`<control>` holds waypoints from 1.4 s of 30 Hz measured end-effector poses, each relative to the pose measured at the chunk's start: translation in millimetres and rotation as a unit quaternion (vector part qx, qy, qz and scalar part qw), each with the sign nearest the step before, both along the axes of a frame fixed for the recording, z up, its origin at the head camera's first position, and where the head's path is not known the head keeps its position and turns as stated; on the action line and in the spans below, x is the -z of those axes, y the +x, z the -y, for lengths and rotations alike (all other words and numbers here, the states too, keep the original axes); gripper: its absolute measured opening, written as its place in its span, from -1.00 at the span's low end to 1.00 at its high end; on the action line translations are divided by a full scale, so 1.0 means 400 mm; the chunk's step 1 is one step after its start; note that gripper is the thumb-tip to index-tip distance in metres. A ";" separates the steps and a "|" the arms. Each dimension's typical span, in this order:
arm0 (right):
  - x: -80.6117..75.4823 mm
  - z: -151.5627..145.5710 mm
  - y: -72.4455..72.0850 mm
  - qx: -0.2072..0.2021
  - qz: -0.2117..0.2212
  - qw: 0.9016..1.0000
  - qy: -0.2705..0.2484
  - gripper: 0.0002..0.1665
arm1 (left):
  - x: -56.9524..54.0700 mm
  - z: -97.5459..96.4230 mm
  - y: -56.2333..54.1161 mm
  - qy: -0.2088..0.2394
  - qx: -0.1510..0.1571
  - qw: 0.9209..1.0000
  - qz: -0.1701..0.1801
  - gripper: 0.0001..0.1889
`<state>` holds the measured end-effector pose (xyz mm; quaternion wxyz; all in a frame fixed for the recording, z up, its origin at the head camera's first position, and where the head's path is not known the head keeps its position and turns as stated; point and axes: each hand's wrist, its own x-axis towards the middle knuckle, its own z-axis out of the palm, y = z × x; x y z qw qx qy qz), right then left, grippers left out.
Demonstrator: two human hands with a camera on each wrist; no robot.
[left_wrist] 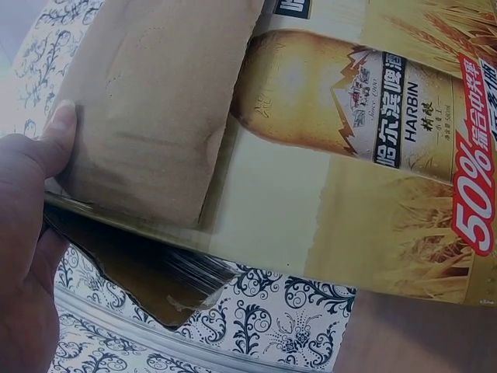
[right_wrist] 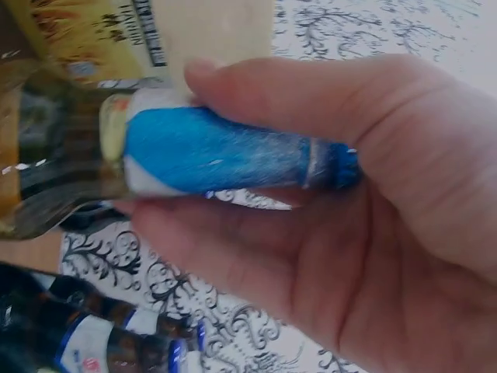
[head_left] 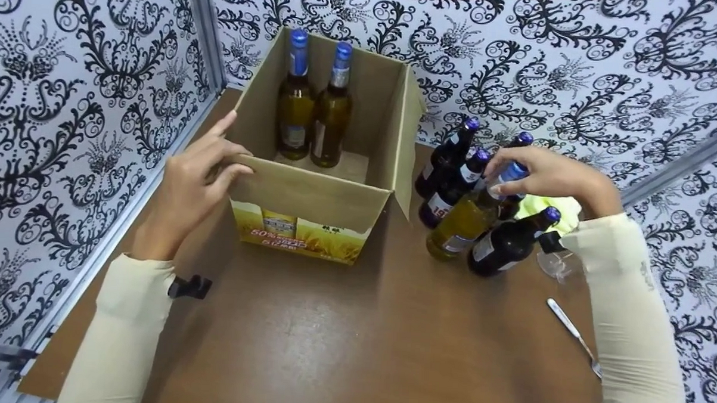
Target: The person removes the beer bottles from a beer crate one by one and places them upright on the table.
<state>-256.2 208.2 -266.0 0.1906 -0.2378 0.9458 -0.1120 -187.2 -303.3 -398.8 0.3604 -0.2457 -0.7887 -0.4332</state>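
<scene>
My left hand (head_left: 195,181) pinches the near left rim of an open cardboard box (head_left: 311,191), thumb on the outside in the left wrist view. Inside the box stand two brown beer bottles with blue necks, a left one (head_left: 296,113) and a right one (head_left: 332,126). My right hand (head_left: 541,172) holds a yellowish beer bottle (head_left: 460,226) by its blue-wrapped neck (right_wrist: 210,151), with thumb and fingers on either side of it in the right wrist view. The bottle leans slightly among the dark bottles, and whether its base touches the table is unclear.
Several dark beer bottles stand close together right of the box, among them one near the front (head_left: 500,248). A clear glass (head_left: 556,265) and a yellow-green item (head_left: 564,211) sit behind the right wrist. A fork (head_left: 572,328) lies at the table's right edge. Patterned walls enclose the table (head_left: 329,343).
</scene>
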 end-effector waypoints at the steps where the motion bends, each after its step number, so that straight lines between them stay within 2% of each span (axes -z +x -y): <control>1: -0.003 0.004 0.005 -0.001 -0.007 1.000 0.003 -0.54 | 0.001 0.002 0.003 -0.001 -0.001 1.000 0.000 -0.85; 4: -0.027 0.031 0.023 -0.001 -0.041 0.999 0.000 -0.35 | 0.001 0.008 0.009 -0.009 -0.003 1.000 -0.002 -0.85; 8: -0.085 0.101 0.036 -0.015 -0.066 0.998 -0.005 -0.30 | -0.001 0.010 0.009 -0.015 -0.006 1.000 -0.003 -0.85; 13: -0.159 0.218 0.005 -0.098 -0.060 0.992 0.051 -0.30 | 0.000 0.006 0.004 -0.014 -0.013 1.000 0.007 -0.84; 16: -0.173 0.288 -0.031 -0.148 -0.068 0.985 0.057 -0.29 | -0.003 0.010 0.002 -0.025 -0.025 0.999 0.001 -0.83; 19: -0.155 0.343 -0.075 -0.156 -0.080 0.984 0.013 -0.29 | -0.001 0.015 0.001 -0.044 -0.033 0.998 -0.011 -0.82; 22: -0.120 0.384 -0.128 -0.108 -0.085 0.989 -0.059 -0.27 | 0.003 0.017 -0.004 -0.055 -0.031 0.998 -0.019 -0.81; 24: -0.095 0.408 -0.168 -0.072 -0.085 0.988 -0.106 -0.28 | 0.005 0.015 -0.008 -0.060 -0.028 0.998 -0.024 -0.80; 27: -0.070 0.438 -0.226 -0.038 -0.074 0.988 -0.128 -0.24 | 0.008 0.013 -0.010 -0.069 -0.024 0.997 -0.032 -0.78; 29: -0.056 0.459 -0.266 -0.040 -0.057 0.990 -0.123 -0.20 | 0.011 0.015 -0.007 -0.078 -0.024 0.996 -0.033 -0.77; 32: -0.055 0.495 -0.318 -0.055 -0.025 0.995 -0.083 -0.11 | 0.015 0.014 -0.003 -0.078 -0.020 0.996 -0.033 -0.77; 34: -0.067 0.520 -0.347 -0.065 -0.006 0.997 -0.045 -0.07 | 0.018 0.009 -0.001 -0.074 -0.016 0.997 -0.031 -0.77; 38: -0.096 0.567 -0.393 -0.051 0.032 0.998 -0.003 -0.07 | 0.021 0.004 -0.004 -0.072 -0.014 0.997 -0.026 -0.77; 42: -0.110 0.614 -0.429 -0.044 0.030 0.998 0.017 -0.08 | 0.008 0.013 -0.014 -0.082 -0.015 0.996 -0.027 -0.77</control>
